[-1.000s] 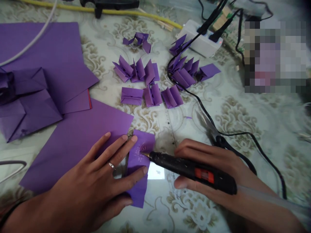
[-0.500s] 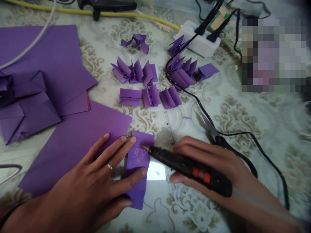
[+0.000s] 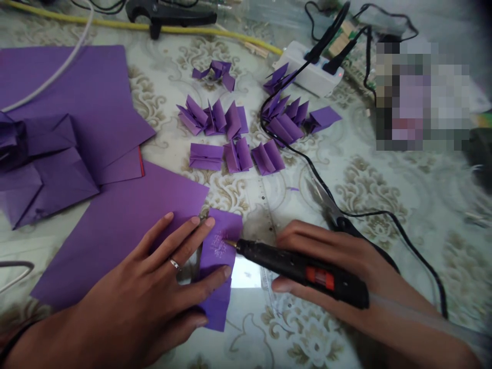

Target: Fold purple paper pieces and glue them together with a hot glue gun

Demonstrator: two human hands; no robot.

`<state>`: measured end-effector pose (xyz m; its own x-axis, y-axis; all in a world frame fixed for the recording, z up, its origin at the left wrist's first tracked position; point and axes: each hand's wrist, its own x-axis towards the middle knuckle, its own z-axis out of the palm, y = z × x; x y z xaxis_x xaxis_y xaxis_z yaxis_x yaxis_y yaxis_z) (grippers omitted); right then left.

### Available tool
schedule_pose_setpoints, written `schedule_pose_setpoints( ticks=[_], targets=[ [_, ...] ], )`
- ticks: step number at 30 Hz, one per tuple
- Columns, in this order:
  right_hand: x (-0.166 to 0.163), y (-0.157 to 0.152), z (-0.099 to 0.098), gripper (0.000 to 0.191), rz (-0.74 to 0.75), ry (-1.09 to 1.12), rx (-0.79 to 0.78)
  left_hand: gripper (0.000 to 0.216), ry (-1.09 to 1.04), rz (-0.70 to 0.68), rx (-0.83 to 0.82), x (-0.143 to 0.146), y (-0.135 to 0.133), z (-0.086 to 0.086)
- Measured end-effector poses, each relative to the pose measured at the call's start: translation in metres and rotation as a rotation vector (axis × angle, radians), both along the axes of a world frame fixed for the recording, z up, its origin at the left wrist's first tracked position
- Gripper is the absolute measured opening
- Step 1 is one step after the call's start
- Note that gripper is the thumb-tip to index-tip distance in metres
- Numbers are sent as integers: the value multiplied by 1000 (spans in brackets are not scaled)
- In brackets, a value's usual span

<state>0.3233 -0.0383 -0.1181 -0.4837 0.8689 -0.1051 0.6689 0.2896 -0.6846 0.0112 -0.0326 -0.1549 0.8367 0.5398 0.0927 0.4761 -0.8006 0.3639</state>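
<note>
My left hand [image 3: 154, 287] lies flat with fingers spread, pressing a small pleated purple paper strip [image 3: 220, 256] onto the table, thumb across its lower part. My right hand [image 3: 338, 271] is wrapped round a black glue gun [image 3: 303, 271] with a red trigger. The gun's nozzle tip touches the strip's upper part, where pale glue marks show. A large purple sheet [image 3: 115, 225] lies under my left palm.
Several folded purple paper pieces [image 3: 236, 138] lie in rows further back. Scissors [image 3: 330, 207] and a clear ruler [image 3: 269, 215] sit by my right hand. Black cables [image 3: 384, 215] run to a white power strip [image 3: 307, 72]. Folded purple sheets [image 3: 57, 143] lie left; another glue gun [image 3: 169, 13] sits at the top.
The glue gun's tip has shifted slightly over the strip's upper part, up and then back down. My left hand has stayed in place.
</note>
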Motion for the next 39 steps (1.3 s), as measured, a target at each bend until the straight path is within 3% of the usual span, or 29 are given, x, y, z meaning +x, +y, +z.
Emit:
schedule_pose_setpoints(
  ticks=[5,12,18,22,27,32,36,39],
  targets=[
    [2,-2,-2,32,5,-19,-10,42,-39,-1,-32,0,-2,1],
    [-1,3,2,32,-181,-37,93,28,-126,86,28,1,-3,-6],
    [0,-1,-4,40,-89,-15,116,28,-129,55,36,2,-1,-7],
    [-2,-1,-3,41,27,0,47,30,-107,56,8,0,-1,-5],
    [-1,-1,-4,41,-81,-25,112,31,-95,53,7,1,-1,-4],
    [-1,-2,-6,42,17,10,61,29,-98,65,16,2,0,-3],
    [1,-1,-5,38,-91,-46,111,27,-112,72,41,2,-1,-4],
    [0,1,-2,41,-16,-52,67,28,-112,66,47,2,-2,-4]
  ],
)
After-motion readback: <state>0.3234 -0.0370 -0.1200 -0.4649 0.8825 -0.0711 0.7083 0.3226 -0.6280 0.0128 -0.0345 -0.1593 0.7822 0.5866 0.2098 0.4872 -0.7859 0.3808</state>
